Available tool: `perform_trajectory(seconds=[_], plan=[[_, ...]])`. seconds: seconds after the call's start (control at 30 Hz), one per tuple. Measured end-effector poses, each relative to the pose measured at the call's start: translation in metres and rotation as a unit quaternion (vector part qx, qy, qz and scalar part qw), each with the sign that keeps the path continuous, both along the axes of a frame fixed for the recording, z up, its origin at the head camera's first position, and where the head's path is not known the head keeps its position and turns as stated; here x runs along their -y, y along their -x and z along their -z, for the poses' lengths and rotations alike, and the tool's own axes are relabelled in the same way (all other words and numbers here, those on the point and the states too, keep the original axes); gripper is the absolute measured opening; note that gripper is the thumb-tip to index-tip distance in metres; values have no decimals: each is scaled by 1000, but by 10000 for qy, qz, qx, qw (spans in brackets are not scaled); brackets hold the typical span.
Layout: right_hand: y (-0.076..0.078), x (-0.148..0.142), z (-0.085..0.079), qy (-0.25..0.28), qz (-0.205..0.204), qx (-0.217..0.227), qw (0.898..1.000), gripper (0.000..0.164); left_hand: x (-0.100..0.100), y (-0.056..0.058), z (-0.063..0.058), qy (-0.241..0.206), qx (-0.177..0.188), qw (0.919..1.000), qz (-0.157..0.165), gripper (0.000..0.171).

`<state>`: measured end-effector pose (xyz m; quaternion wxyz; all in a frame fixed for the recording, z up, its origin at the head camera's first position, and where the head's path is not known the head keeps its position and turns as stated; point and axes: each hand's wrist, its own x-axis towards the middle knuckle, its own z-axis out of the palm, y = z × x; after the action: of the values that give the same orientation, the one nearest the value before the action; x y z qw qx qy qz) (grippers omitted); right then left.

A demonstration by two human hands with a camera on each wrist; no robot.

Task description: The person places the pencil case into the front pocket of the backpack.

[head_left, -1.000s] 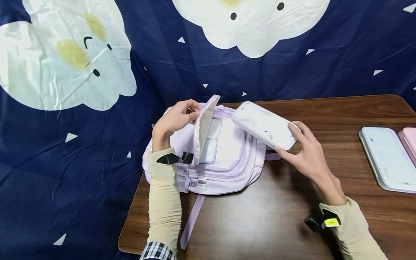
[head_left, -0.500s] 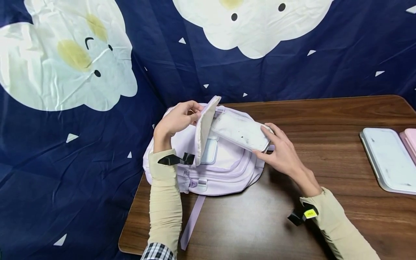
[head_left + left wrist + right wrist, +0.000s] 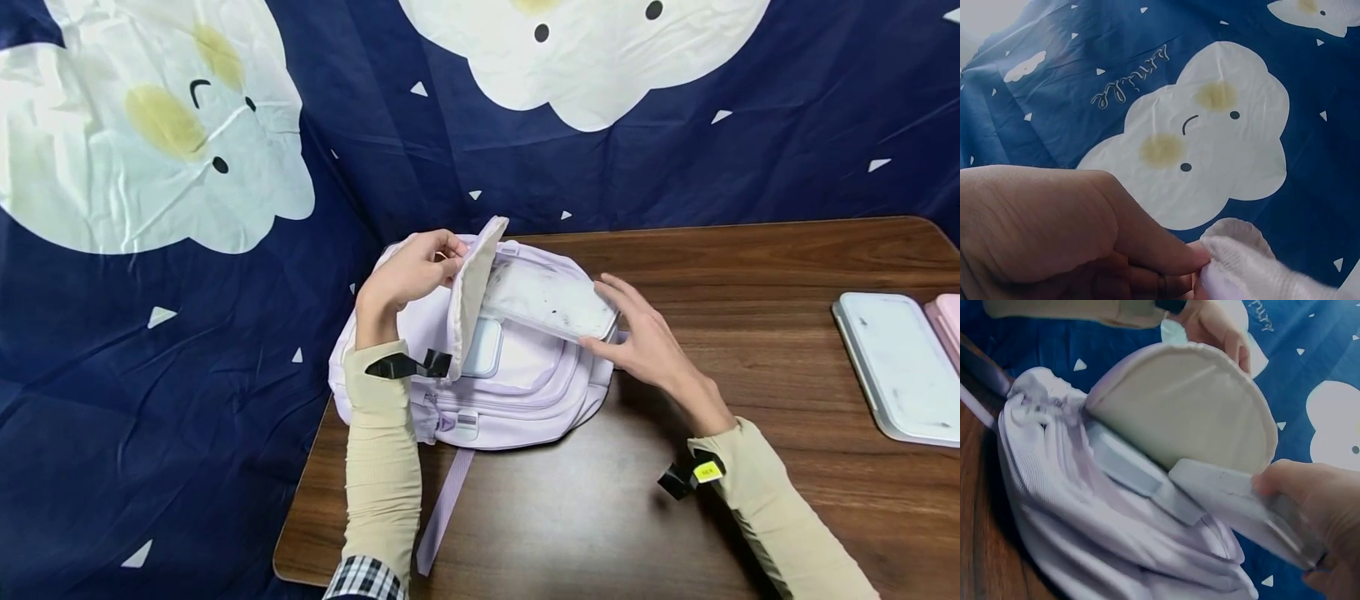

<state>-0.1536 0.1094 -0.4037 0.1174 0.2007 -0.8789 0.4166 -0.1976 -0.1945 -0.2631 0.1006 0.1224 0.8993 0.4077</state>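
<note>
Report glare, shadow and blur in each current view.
Head: a pale glare patch on the brown table, a dark shadow below the right hand; left wrist: a washed-out top-left corner beside the blue cloth; right wrist: the lilac backpack and white case look blurred.

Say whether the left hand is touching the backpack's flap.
Touching: the left wrist view shows the left hand pinching the flap by its edge.

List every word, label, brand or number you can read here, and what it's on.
"smile", upside down, on the navy cloud-print cloth (left wrist view).
Cut-off lettering on that cloth (right wrist view): not fully readable.
Yellow label on the black right wrist camera: too small and blurred to read.
None readable on the lavender backpack or white case.
</note>
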Motion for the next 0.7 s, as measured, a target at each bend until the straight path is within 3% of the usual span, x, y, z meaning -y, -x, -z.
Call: perform_trajectory(seconds=[0.3, 0.7], plan=[[3, -1, 14, 562, 451, -39, 9974, 90, -6, -3, -1, -259, 86, 9995, -158, 19], [20, 10, 21, 463, 182, 523, 9974, 90, -13, -4, -2, -297, -78, 9995, 66, 17]])
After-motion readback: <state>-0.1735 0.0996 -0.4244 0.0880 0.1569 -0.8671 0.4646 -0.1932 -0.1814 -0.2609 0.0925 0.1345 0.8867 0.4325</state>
